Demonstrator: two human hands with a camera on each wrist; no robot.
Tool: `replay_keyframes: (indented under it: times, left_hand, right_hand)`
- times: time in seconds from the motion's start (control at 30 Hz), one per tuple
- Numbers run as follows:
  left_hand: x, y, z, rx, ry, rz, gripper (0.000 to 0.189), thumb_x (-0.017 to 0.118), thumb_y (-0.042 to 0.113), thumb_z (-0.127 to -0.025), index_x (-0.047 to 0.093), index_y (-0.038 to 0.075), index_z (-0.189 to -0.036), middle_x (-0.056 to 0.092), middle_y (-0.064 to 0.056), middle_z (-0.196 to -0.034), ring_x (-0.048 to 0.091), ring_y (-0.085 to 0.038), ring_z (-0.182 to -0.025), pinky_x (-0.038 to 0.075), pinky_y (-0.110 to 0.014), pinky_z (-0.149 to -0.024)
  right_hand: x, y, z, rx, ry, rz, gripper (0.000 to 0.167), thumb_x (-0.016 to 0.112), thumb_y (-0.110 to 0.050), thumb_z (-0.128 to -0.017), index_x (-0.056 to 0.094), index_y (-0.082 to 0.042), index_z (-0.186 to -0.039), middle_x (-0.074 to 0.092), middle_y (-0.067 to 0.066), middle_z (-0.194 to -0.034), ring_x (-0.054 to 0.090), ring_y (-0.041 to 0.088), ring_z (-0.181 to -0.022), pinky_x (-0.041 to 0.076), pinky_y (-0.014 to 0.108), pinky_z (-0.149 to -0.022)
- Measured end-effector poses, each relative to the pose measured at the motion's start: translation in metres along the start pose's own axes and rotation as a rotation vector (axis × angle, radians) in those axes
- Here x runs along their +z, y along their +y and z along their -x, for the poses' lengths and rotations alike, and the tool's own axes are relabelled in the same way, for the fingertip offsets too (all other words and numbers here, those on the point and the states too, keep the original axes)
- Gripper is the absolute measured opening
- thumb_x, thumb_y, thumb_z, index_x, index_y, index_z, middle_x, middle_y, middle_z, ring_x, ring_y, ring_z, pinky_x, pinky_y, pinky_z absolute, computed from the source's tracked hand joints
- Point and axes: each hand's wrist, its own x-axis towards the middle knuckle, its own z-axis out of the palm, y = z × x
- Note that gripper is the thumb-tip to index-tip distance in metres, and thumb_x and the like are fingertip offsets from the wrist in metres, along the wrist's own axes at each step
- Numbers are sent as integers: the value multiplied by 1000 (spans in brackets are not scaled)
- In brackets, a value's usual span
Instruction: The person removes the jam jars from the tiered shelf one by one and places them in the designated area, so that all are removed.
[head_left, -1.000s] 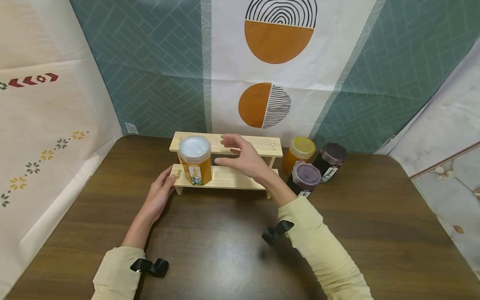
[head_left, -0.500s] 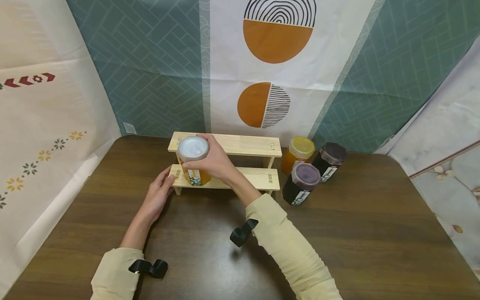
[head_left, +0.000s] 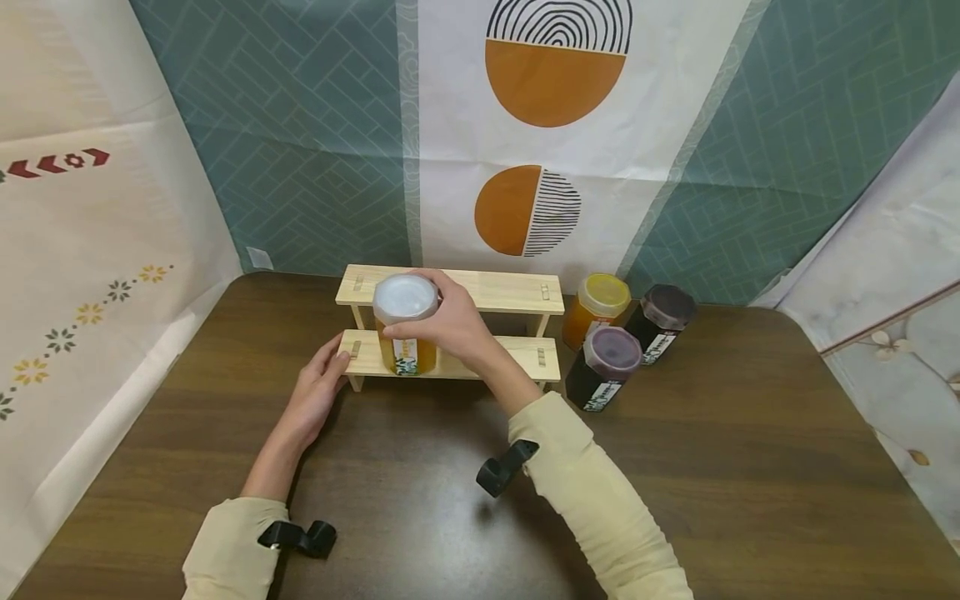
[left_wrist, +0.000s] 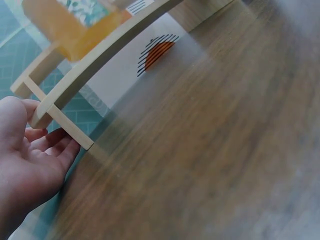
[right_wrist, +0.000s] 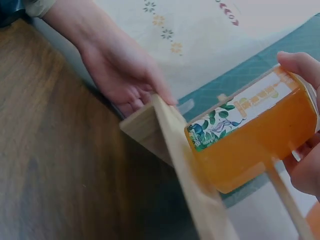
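Observation:
An orange jar (head_left: 406, 354) with a whitish lid stands on the lower tier of a two-tier wooden shelf rack (head_left: 498, 354), towards its left end. My right hand (head_left: 453, 321) grips this jar around its upper part, thumb in front and fingers behind. In the right wrist view, the jar's printed label (right_wrist: 240, 112) faces the camera and its base is right at the board. My left hand (head_left: 318, 383) holds the left end of the lower tier. The left wrist view shows the thumb at the board's end and the fingers (left_wrist: 55, 145) behind the short leg.
To the right of the rack stand three more jars: an orange one with a yellow lid (head_left: 600, 308), a dark one with a dark lid (head_left: 662, 321) and a dark one with a purple lid (head_left: 606, 367). A patterned cloth (head_left: 555, 150) hangs behind the brown table (head_left: 420, 483).
My right hand has come in from the right and closed around the orange jar. The jar has since shifted slightly right along the lower tier. My left hand has stayed in place.

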Motion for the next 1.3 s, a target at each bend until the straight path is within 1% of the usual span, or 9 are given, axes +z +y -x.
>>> replay_keyframes:
  times: [0.17,0.33,0.47,0.67,0.83,0.97,1.07,1.2,1.3]
  left_hand:
    - [-1,-1,0,7,-3,-12,62,34,33,-107,10,1,-154,24,-24,-152,27,-31,-137,22,-45,-114]
    - [-2,-2,0,10,-1,-24,65,35,37,-106,11,1,-154,23,-24,-153,26,-31,-138,22,-46,-114]
    - [-2,-1,1,3,1,-27,67,37,38,-105,11,2,-155,23,-23,-153,26,-30,-138,21,-47,-114]
    - [-4,1,2,3,-2,-31,67,36,38,-105,10,2,-155,22,-23,-153,25,-30,-138,21,-48,-114]
    - [-4,0,2,7,-2,-33,67,36,38,-105,9,1,-154,21,-23,-153,25,-31,-138,20,-48,-114]
    - [-4,0,2,9,0,-32,67,36,38,-105,9,1,-154,22,-23,-153,25,-31,-138,21,-49,-114]
    - [-3,-1,2,11,-2,-31,67,36,37,-105,9,1,-154,22,-23,-153,25,-31,-138,21,-48,-114]
    - [-1,-1,2,8,-8,-25,66,36,38,-105,9,2,-155,21,-23,-154,24,-30,-139,20,-48,-115]
    - [0,-1,2,6,-12,-21,67,36,38,-105,9,2,-155,21,-22,-154,24,-30,-139,20,-48,-115]
  right_hand:
    - [-24,-11,7,-29,-21,-51,70,86,-10,-70,52,-8,-132,61,7,-117,58,22,-103,50,35,-88]
    - [-53,-23,18,-56,-10,-74,67,83,-9,-73,53,-8,-133,60,8,-118,57,25,-104,50,42,-89]
    - [-78,-31,28,-71,4,-89,69,79,-5,-72,50,-6,-136,57,12,-121,54,28,-105,49,43,-89]
    - [-117,-41,44,-110,32,-95,74,76,-4,-68,48,0,-136,55,16,-122,51,28,-105,48,40,-85]
    - [-149,-46,56,-96,68,-45,71,75,2,-72,47,1,-137,55,11,-121,50,27,-105,49,36,-85]
    - [-174,-43,65,-97,93,-49,68,71,9,-73,48,4,-136,56,8,-118,50,26,-104,48,31,-84]
    - [-192,-39,73,-107,102,-83,64,69,15,-72,53,0,-132,56,8,-117,49,25,-102,48,28,-82]
    - [-217,-32,86,-114,111,-114,59,69,17,-73,61,-11,-124,57,7,-115,49,23,-100,49,25,-79]
    - [-234,-27,96,-131,123,-128,56,68,17,-74,63,-13,-121,59,7,-112,50,23,-99,50,25,-78]
